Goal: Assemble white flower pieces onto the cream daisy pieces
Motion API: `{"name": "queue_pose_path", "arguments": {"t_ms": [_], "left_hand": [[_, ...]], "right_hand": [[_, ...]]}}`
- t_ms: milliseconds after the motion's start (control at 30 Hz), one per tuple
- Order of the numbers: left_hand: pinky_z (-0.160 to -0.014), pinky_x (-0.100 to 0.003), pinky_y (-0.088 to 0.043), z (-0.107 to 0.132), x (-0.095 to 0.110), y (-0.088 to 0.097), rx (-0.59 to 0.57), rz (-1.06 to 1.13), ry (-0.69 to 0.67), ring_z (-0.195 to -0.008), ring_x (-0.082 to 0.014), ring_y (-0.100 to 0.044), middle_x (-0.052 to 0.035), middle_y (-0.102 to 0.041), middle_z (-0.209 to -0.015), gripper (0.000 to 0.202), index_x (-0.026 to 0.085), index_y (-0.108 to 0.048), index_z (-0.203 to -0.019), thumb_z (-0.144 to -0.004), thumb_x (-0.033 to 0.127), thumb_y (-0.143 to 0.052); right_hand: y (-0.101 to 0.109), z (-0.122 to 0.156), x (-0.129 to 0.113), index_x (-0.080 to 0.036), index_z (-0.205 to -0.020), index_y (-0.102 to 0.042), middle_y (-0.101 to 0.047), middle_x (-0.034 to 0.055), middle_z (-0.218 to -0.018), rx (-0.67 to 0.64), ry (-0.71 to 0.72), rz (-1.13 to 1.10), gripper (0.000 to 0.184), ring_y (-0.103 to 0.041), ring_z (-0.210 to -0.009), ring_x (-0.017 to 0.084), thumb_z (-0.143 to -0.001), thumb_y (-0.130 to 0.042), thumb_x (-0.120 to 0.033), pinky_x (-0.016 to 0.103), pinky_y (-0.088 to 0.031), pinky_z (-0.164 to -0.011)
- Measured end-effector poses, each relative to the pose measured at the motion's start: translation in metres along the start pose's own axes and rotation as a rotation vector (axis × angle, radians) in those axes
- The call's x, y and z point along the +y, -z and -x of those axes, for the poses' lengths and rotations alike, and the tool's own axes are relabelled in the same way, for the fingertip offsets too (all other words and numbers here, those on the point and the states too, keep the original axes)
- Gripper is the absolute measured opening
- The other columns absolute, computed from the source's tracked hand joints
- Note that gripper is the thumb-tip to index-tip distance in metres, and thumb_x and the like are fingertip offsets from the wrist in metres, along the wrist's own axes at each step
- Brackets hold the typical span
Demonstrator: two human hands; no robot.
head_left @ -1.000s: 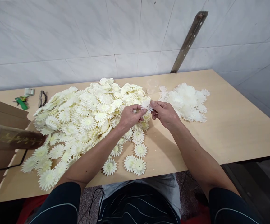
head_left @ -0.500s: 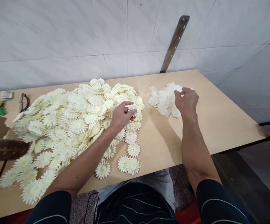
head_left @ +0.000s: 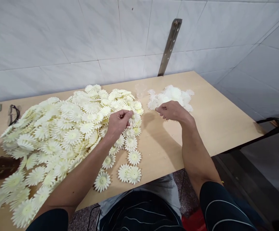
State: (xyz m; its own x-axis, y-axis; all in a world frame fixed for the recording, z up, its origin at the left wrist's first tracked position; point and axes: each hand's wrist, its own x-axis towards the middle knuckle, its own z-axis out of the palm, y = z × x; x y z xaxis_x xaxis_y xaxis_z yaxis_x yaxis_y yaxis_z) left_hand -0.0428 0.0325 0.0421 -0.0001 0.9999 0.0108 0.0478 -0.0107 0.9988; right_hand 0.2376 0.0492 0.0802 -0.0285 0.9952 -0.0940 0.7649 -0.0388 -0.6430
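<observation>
My left hand (head_left: 120,123) pinches a pale artificial flower (head_left: 134,118) between thumb and fingers, at the right side of a big pile of cream flowers (head_left: 72,134). The pile's edge lies right behind and under that hand. In front of the small heap of white flower pieces (head_left: 174,93), my right hand (head_left: 173,110) hovers with its fingertips pressed together, pointing left. Whatever is between those fingertips is too small to make out. Several single flowers (head_left: 134,157) lie loose near the table's front edge.
The wooden table (head_left: 216,128) stands against a tiled wall with an upright slotted metal bar (head_left: 169,48). A pair of glasses (head_left: 14,115) lies at the far left. Clear plastic pieces (head_left: 140,89) sit between the heaps. A brown object (head_left: 1,168) juts in from the left.
My right hand has moved left and nearer to me, away from the white heap towards my left hand. My left hand still pinches the flower. The view has shifted slightly right.
</observation>
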Motion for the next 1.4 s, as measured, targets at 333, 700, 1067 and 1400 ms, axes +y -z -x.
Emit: {"name": "queue_pose_path", "arguments": {"t_ms": [333,700,1067,1400], "left_hand": [[-0.045,-0.022,-0.037,0.001,0.001,-0.002,-0.025,-0.019,0.018,-0.045,-0.0101,-0.052,0.0024,-0.061,-0.051,0.036,0.019,-0.079,-0.082,-0.074,0.052,-0.091],[-0.047,-0.023,-0.039,0.005,0.006,-0.004,-0.036,-0.133,0.039,-0.043,-0.0117,-0.058,0.0019,-0.063,-0.051,0.024,0.019,-0.077,-0.076,-0.090,0.038,-0.077],[-0.052,-0.025,-0.042,0.008,0.003,-0.004,-0.028,-0.242,-0.115,-0.048,-0.0137,-0.060,0.0031,-0.065,-0.056,0.023,0.020,-0.074,-0.079,-0.096,0.035,-0.072],[-0.052,-0.024,-0.045,0.009,0.005,-0.003,-0.088,-0.286,-0.105,-0.053,-0.0123,-0.064,-0.0018,-0.076,-0.073,0.024,0.020,-0.069,-0.080,-0.100,0.033,-0.067]], "right_hand": [[-0.003,-0.014,0.021,-0.023,-0.069,-0.072,-0.068,0.0036,-0.063,0.304,0.014,0.079,0.030,-0.066,-0.066,0.023,-0.095,-0.079,-0.038,0.038,-0.054,-0.072],[-0.036,0.003,-0.024,-0.019,-0.098,-0.080,-0.075,0.0062,-0.077,0.333,0.199,-0.434,0.052,-0.059,-0.058,0.016,-0.098,-0.074,-0.071,0.030,-0.047,-0.051],[-0.082,0.006,-0.043,-0.024,-0.063,-0.049,-0.037,-0.0059,-0.054,-0.004,0.203,-0.371,0.073,-0.033,-0.055,0.012,-0.081,-0.077,-0.089,0.031,-0.022,-0.054],[-0.082,0.008,-0.047,-0.025,-0.062,-0.044,-0.046,-0.0026,-0.054,0.024,0.199,-0.281,0.072,-0.041,-0.056,0.014,-0.088,-0.068,-0.089,0.031,-0.028,-0.055]]}}
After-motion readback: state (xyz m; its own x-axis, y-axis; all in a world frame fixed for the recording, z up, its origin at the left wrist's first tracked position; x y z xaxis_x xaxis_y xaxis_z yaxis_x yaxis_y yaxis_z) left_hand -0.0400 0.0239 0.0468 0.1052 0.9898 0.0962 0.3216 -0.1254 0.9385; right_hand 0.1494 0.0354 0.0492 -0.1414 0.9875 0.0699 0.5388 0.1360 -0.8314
